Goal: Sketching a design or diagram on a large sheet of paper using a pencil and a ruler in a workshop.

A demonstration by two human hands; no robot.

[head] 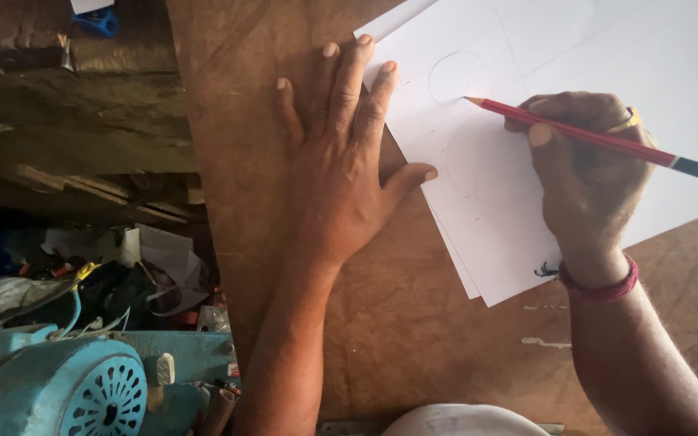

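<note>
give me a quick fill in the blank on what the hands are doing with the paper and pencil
1. The right hand holds a red ____.
2. The left hand lies flat, fingertips pressing the edge of the white ____.
3. The pencil tip touches a drawn ____ outline on the paper.
4. The paper lies on a brown ____ board.

Missing words: pencil; paper; curved; wooden

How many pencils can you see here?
1: a red pencil with a black end, held in the right hand, its tip on the white paper. Others may lie hidden in the clutter at left.
</note>
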